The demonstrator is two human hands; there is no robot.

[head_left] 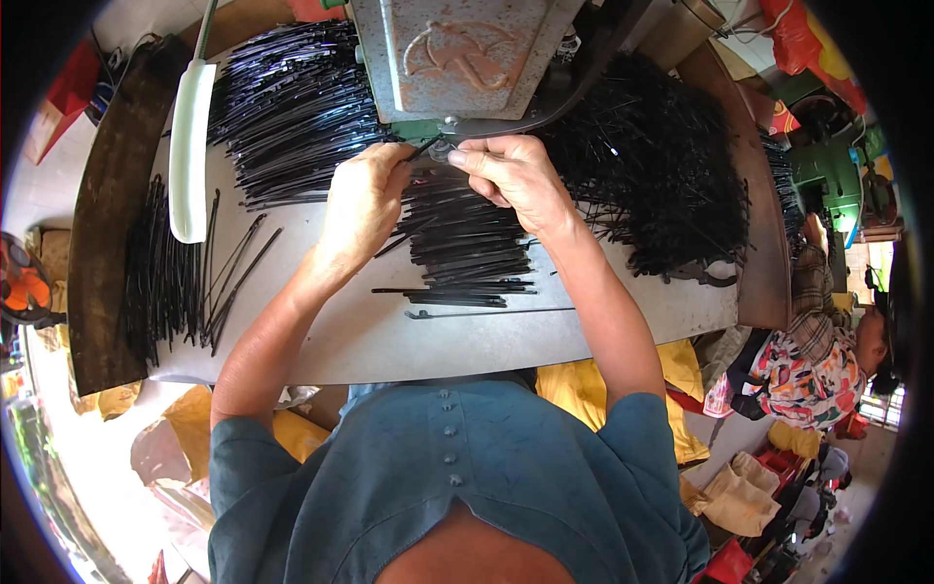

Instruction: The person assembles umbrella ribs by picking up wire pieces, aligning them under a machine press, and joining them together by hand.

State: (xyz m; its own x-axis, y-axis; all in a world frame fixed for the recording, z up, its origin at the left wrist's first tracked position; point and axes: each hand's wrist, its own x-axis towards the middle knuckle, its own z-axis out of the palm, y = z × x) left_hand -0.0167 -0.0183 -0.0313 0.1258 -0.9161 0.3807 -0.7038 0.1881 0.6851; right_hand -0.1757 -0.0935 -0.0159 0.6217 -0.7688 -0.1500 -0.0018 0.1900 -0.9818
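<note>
While the left hand (368, 195) clamps its grip on a black strip (424, 149) at twelve o'clock, near the grey machine (477, 58), I cannot tell whether the right hand (516, 183) has its grip closed. Other strips (662, 161) heap the tabletop (341, 336) at two o'clock.

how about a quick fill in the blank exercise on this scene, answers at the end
1. The left hand and right hand are ____ (bare or gloved).
2. The thin strips on the table are ____ in colour.
3. The big tangled heap lies toward the person's ____ side.
4. The shirt has a row of ____ down its front.

Missing words: bare; black; right; buttons.
</note>
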